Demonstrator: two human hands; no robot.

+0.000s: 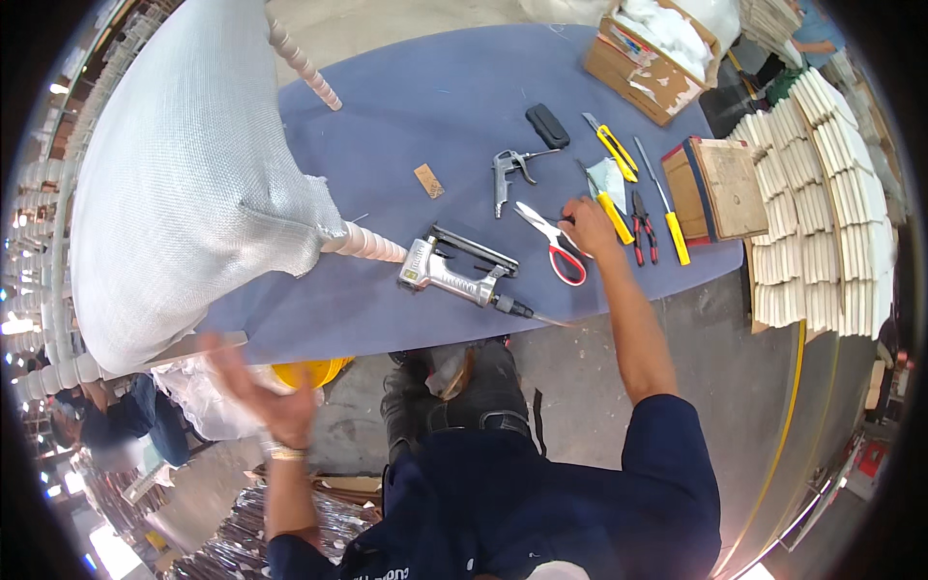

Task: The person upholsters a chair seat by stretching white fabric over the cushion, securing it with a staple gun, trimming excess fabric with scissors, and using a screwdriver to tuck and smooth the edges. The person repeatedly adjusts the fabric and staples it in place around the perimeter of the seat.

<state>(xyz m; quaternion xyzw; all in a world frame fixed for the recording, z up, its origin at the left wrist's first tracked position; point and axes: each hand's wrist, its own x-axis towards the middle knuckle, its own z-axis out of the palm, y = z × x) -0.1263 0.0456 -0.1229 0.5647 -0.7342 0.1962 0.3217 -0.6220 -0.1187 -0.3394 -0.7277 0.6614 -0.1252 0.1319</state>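
Reaching across the front edge of the blue bench (454,87), the right hand (588,226) is resting on the red-handled scissors (553,244), fingers curling over the handles without lifting them. The scissors are lying near the bench's right front edge, just beside a stapler gun (454,271). The left hand (259,389), blurred, is hovering with fingers released below the upholstered chair (184,174).
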